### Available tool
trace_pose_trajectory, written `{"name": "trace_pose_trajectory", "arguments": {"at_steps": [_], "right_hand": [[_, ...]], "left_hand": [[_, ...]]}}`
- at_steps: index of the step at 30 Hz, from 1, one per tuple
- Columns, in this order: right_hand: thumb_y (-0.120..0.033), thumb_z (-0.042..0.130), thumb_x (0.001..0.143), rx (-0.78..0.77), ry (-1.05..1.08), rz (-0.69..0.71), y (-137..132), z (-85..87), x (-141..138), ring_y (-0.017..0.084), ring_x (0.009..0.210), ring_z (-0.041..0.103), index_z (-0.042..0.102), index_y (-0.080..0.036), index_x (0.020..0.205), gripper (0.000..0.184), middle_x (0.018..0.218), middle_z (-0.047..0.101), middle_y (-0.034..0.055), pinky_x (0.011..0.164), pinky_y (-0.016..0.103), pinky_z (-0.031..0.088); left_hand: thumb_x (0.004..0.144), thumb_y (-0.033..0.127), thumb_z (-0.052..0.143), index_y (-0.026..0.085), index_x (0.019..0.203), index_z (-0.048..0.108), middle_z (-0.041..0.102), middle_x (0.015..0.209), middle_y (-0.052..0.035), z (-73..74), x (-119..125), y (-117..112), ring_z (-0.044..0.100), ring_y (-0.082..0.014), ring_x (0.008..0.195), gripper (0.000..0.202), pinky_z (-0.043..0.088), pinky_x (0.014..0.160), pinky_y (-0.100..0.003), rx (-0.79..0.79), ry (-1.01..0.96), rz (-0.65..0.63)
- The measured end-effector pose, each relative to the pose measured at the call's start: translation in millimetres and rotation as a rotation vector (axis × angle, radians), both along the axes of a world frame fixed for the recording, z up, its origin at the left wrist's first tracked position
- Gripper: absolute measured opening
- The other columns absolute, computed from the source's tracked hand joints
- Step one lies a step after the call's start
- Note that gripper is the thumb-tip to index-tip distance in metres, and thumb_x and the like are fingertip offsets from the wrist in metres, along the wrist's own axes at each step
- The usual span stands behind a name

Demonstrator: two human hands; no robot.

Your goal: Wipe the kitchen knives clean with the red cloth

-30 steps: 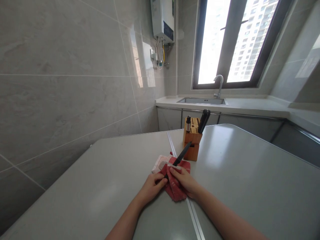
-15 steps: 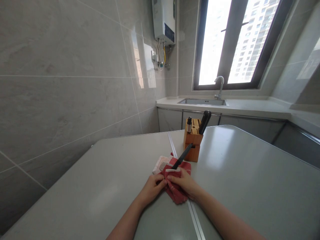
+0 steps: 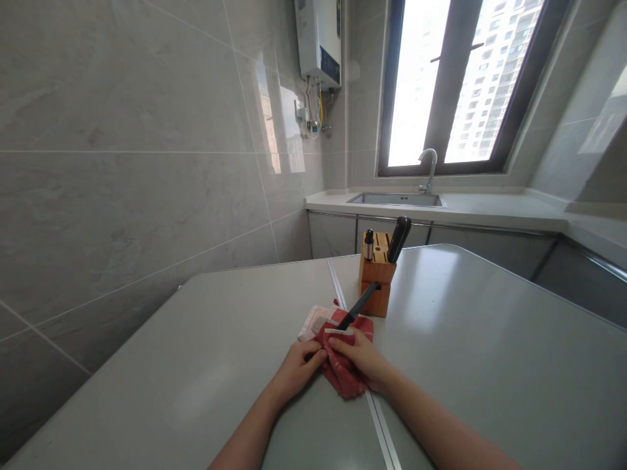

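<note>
the lower end of the black knife vanishes into the red cloth and behind the left hand and right hand, so can't see how it's held. the pale thing underneath is half covered, the tiny red bit beside it is too small to tell, and the water heater gets cut off by the top edge.

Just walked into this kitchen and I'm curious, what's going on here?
One person stands at a grey table, left hand and right hand both closed on a red cloth wrapped around a black kitchen knife. The knife's dark end points toward a wooden knife block standing just beyond, with other dark handles in its slots. A pale cloth lies partly under the red one. No one else is in view.
</note>
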State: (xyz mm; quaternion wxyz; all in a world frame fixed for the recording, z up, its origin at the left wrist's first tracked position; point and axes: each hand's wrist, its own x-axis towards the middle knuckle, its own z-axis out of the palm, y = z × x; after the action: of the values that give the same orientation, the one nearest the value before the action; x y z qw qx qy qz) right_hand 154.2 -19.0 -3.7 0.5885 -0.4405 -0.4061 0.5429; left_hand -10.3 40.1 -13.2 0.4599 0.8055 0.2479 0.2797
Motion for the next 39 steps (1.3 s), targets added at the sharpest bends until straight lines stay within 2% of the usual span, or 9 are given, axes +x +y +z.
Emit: {"name": "trace_pose_trajectory", "arguments": {"at_steps": [9,13,17,20,23,25,28,34,39], "right_hand": [[-0.046,0.07,0.07,-0.03,0.273,0.022,6,-0.9,-3,0.014,0.056,0.06,0.061,-0.015,0.081,0.034,0.065,0.065,0.002,0.056,0.027,0.048],[-0.049,0.067,0.072,-0.017,0.394,0.024,9,-2.2,-5,0.012,0.046,0.055,0.06,-0.016,0.08,0.035,0.06,0.062,0.0001,0.049,0.025,0.046],[-0.051,0.064,0.074,-0.018,0.41,0.022,10,-2.4,-5,0.01,0.042,0.052,0.06,-0.016,0.079,0.036,0.06,0.063,0.0008,0.045,0.024,0.043],[-0.051,0.065,0.073,-0.012,0.349,0.004,8,-1.3,-5,0.013,0.048,0.057,0.061,-0.016,0.079,0.036,0.064,0.066,0.0024,0.049,0.025,0.046],[-0.043,0.074,0.066,-0.003,0.19,-0.006,4,-0.1,-2,0.015,0.061,0.062,0.064,-0.015,0.081,0.034,0.071,0.068,0.0038,0.059,0.026,0.049],[-0.038,0.079,0.059,-0.023,0.097,-0.005,1,0.6,0,0.018,0.071,0.064,0.065,-0.014,0.085,0.038,0.079,0.069,0.0053,0.067,0.029,0.05],[-0.033,0.082,0.056,-0.048,0.072,0.012,-1,1.7,0,0.022,0.081,0.065,0.064,-0.014,0.091,0.044,0.086,0.07,0.0072,0.075,0.034,0.051],[-0.03,0.081,0.056,-0.023,0.019,0.068,-2,0.7,-2,0.021,0.074,0.065,0.065,-0.014,0.092,0.042,0.082,0.07,0.0073,0.07,0.034,0.051],[-0.031,0.081,0.057,0.008,-0.028,0.083,-1,-2.5,-2,0.022,0.075,0.065,0.067,-0.014,0.09,0.04,0.084,0.07,0.0082,0.07,0.035,0.051]], "left_hand": [[0.088,0.043,0.044,0.011,0.06,0.057,0.052,0.059,-0.0006,4.2,0,0,0.046,-0.0115,0.06,0.044,0.034,0.059,-0.021,0.011,-0.007,0.043],[0.089,0.043,0.042,0.011,0.059,0.056,0.049,0.057,0.0002,4.4,0,0,0.043,-0.0107,0.058,0.046,0.032,0.057,-0.02,0.005,0.002,0.056],[0.088,0.045,0.042,0.011,0.059,0.056,0.049,0.057,0.0002,0.8,0,2,0.043,-0.0106,0.057,0.047,0.032,0.057,-0.021,0.003,-0.007,0.054],[0.088,0.045,0.042,0.011,0.058,0.055,0.05,0.057,-0.0001,-2.0,-1,3,0.044,-0.0108,0.058,0.047,0.032,0.058,-0.021,0.002,-0.02,0.046],[0.089,0.044,0.042,0.012,0.058,0.055,0.049,0.057,0.0002,-3.2,-1,3,0.043,-0.0103,0.058,0.047,0.032,0.057,-0.02,-0.016,-0.031,0.036],[0.089,0.044,0.042,0.012,0.06,0.056,0.049,0.057,0.0004,-3.4,-1,3,0.042,-0.0099,0.057,0.046,0.033,0.057,-0.02,-0.035,-0.038,0.029],[0.088,0.045,0.043,0.011,0.062,0.057,0.05,0.058,0.0,-3.1,0,4,0.042,-0.01,0.057,0.045,0.033,0.057,-0.02,-0.055,-0.045,0.017],[0.086,0.047,0.045,0.011,0.065,0.058,0.052,0.062,-0.0009,-1.4,-1,2,0.044,-0.0119,0.062,0.044,0.036,0.06,-0.022,-0.054,-0.038,0.011],[0.086,0.049,0.044,0.012,0.063,0.056,0.048,0.061,0.0006,-1.3,-1,2,0.04,-0.0112,0.061,0.045,0.034,0.058,-0.021,-0.053,-0.036,0.014]]}}
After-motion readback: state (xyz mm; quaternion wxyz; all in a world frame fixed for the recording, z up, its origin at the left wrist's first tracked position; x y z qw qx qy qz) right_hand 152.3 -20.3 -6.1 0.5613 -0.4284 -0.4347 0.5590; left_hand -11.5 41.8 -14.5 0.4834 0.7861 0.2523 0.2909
